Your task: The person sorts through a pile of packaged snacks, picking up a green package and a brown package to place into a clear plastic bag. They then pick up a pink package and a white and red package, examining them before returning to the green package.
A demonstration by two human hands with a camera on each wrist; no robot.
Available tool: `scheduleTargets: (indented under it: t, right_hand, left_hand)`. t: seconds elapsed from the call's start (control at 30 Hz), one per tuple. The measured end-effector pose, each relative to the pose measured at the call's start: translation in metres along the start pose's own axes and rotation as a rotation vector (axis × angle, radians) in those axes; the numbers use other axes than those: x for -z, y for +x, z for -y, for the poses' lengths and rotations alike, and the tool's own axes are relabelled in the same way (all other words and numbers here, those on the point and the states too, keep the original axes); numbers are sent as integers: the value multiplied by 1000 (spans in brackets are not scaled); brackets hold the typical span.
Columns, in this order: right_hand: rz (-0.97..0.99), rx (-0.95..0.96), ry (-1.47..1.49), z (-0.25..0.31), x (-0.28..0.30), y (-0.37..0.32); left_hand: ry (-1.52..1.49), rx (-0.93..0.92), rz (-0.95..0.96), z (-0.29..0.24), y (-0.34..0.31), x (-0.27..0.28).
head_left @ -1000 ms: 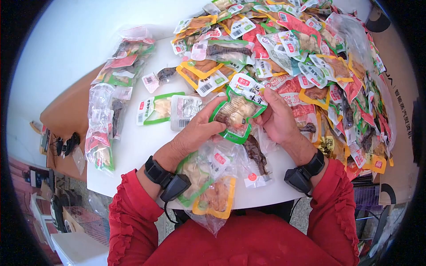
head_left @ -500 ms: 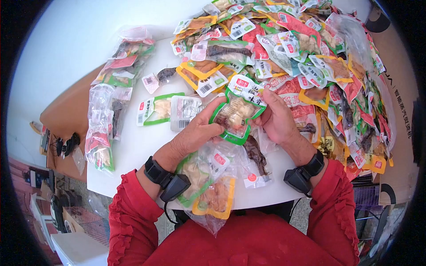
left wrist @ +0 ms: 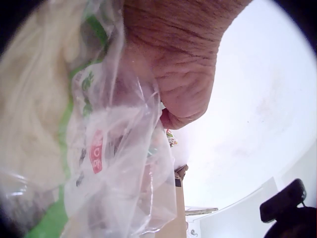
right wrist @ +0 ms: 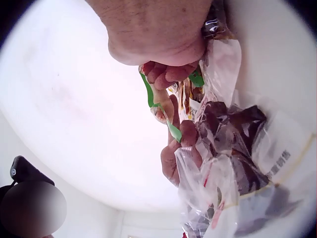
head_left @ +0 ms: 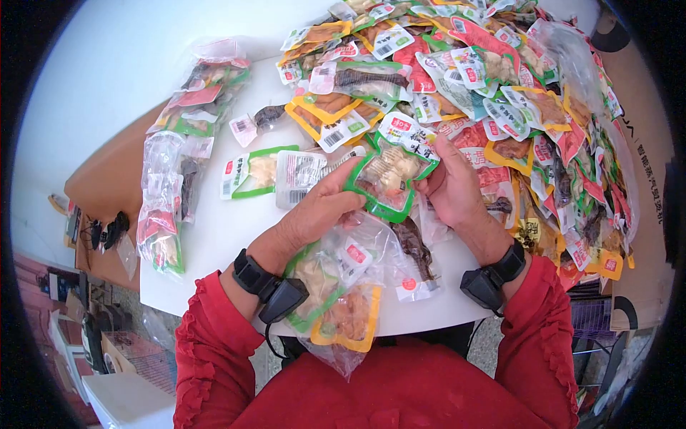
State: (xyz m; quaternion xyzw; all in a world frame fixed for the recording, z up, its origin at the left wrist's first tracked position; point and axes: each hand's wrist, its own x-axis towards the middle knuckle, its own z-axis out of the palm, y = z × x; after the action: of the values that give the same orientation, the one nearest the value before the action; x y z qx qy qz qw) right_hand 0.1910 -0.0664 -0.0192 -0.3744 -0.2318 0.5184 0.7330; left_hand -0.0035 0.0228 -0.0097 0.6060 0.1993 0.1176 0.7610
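Packet (head_left: 390, 177), green-edged, is pinched by left hand (head_left: 323, 209) and right hand (head_left: 457, 191) (white tabletop (head_left: 214, 247) spreads leftward to its edge).

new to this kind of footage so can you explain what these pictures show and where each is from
No machine here: a person works with two bare hands. The wide picture comes from a camera worn on the head; the close-ups come from the left wrist camera and right wrist camera. The left hand and right hand together hold a green-edged pouch. On the white table lie a pile of pouches, clear-wrapped packs at the left, and a clear bag of pouches reaching over the near edge.
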Motion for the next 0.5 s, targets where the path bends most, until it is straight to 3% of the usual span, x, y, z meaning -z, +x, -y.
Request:
scheduleTargets:
  t: [0.5]
  right_hand:
    - [-21, -16, 8, 1, 2, 1]
  left_hand:
    - [-9, -40, 57, -4, 1, -6]
